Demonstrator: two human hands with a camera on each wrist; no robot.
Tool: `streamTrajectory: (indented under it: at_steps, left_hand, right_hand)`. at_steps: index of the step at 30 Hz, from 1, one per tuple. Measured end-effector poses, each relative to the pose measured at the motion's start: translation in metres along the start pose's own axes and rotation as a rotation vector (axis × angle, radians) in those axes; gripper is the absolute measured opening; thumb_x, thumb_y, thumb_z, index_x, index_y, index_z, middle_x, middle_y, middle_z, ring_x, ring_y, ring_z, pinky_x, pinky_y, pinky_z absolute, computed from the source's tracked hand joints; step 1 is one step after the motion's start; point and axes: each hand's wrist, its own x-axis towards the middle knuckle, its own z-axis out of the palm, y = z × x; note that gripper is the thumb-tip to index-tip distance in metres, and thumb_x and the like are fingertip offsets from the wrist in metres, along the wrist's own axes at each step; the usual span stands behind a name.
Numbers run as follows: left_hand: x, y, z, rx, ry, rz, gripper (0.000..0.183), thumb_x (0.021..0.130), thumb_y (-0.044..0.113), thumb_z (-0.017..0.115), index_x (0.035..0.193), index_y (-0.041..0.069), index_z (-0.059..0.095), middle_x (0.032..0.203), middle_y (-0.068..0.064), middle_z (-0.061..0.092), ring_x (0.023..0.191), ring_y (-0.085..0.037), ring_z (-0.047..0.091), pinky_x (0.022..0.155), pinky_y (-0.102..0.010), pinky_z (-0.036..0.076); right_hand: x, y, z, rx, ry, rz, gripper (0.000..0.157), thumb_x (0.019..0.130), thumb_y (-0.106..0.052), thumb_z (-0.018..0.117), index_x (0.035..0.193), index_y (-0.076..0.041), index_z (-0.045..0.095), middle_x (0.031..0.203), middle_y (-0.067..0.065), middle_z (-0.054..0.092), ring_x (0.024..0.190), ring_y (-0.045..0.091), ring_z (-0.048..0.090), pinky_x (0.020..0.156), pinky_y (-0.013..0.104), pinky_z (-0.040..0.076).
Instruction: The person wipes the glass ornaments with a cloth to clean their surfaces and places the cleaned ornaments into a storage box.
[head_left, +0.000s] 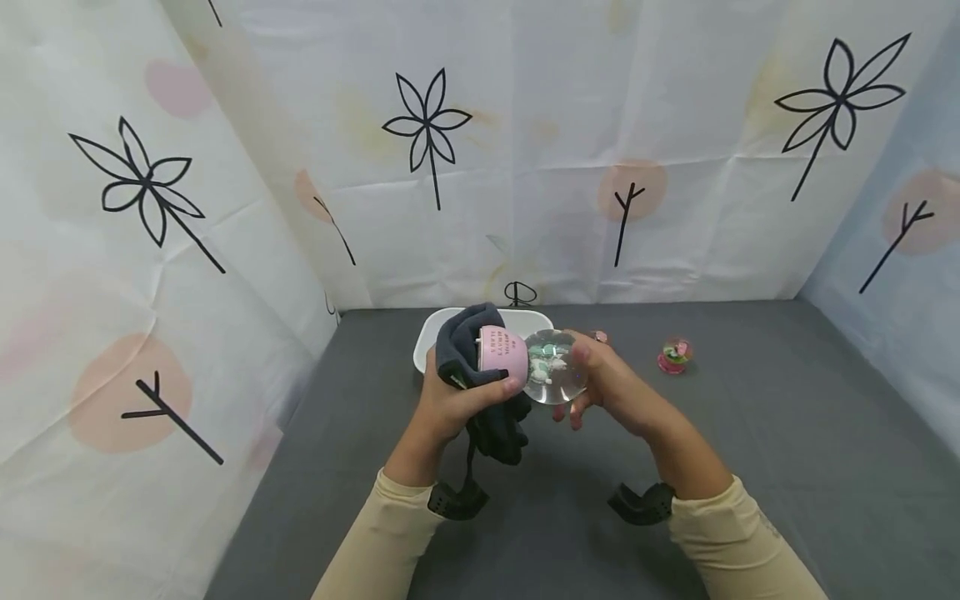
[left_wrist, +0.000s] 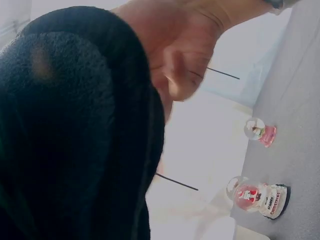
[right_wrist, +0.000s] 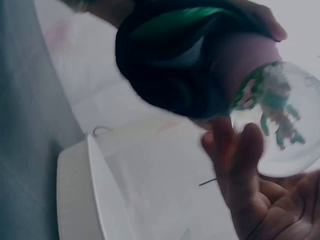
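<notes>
A snow globe (head_left: 504, 350) with a pink, lettered base and a clear glass ball lies tilted on its side in the air, between both hands. My left hand (head_left: 444, 410) grips the base through a dark cloth (head_left: 463, 337), thumb along the pink side. Part of the cloth hangs below that hand. On the other side, my right hand (head_left: 618, 387) holds the glass ball, its thumb at the near side and its fingers around the far and lower side. Inside the ball, green and white figures show in the right wrist view. The cloth (left_wrist: 75, 130) fills much of the left wrist view.
Behind the hands stands a white basin (head_left: 424, 354) on the grey table (head_left: 750, 433). A small snow globe with a pink-red base (head_left: 675, 357) stands at right. Another globe, with a "Merry Christmas" base (left_wrist: 275, 201), appears in the left wrist view. Printed cloth walls surround the table.
</notes>
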Motion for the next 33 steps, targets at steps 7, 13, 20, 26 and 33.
streamTrajectory:
  at_steps: [7, 13, 20, 26, 33]
  left_hand:
    - [-0.002, 0.0, -0.001, 0.003, -0.026, -0.088, 0.051, 0.08, 0.016, 0.09, 0.121, 0.002, 0.064, 0.104, -0.006, 0.066, 0.09, -0.02, 0.064, 0.08, -0.03, 0.058]
    - [-0.004, 0.0, -0.002, 0.045, -0.024, -0.107, 0.054, 0.078, 0.014, 0.09, 0.124, 0.003, 0.062, 0.104, -0.006, 0.065, 0.09, -0.02, 0.065, 0.08, -0.03, 0.058]
    - [-0.004, -0.004, -0.001, 0.018, -0.047, -0.144, 0.054, 0.08, 0.021, 0.09, 0.124, 0.004, 0.063, 0.104, -0.005, 0.066, 0.089, -0.018, 0.065, 0.08, -0.03, 0.058]
    - [-0.003, -0.004, -0.001, 0.01, -0.068, -0.145, 0.055, 0.08, 0.024, 0.088, 0.122, 0.001, 0.063, 0.103, -0.004, 0.063, 0.09, -0.017, 0.062, 0.078, -0.029, 0.056]
    - [-0.003, -0.003, -0.002, -0.039, -0.056, -0.178, 0.06, 0.077, 0.018, 0.085, 0.127, -0.004, 0.06, 0.108, -0.002, 0.064, 0.093, -0.016, 0.062, 0.08, -0.029, 0.057]
  right_hand:
    - [0.002, -0.005, -0.001, 0.052, 0.016, 0.071, 0.037, 0.115, -0.026, 0.042, 0.134, 0.004, 0.049, 0.098, 0.018, 0.068, 0.076, 0.022, 0.074, 0.064, 0.036, 0.062]
    - [0.0, -0.006, -0.001, 0.064, 0.055, 0.121, 0.05, 0.113, -0.025, 0.049, 0.146, 0.011, 0.041, 0.108, 0.009, 0.066, 0.084, 0.016, 0.071, 0.071, 0.029, 0.059]
    - [-0.004, -0.009, -0.003, -0.05, 0.107, 0.117, 0.049, 0.109, -0.018, 0.057, 0.15, 0.005, 0.045, 0.126, 0.019, 0.05, 0.096, 0.019, 0.069, 0.078, 0.035, 0.063]
    - [-0.007, -0.015, -0.001, -0.151, 0.107, 0.084, 0.052, 0.104, -0.013, 0.067, 0.153, -0.006, 0.051, 0.125, 0.017, 0.055, 0.089, 0.017, 0.07, 0.078, 0.033, 0.062]
    - [-0.012, -0.022, 0.003, -0.356, 0.144, -0.017, 0.068, 0.094, -0.009, 0.081, 0.155, -0.021, 0.053, 0.119, 0.01, 0.064, 0.088, 0.014, 0.07, 0.087, 0.024, 0.057]
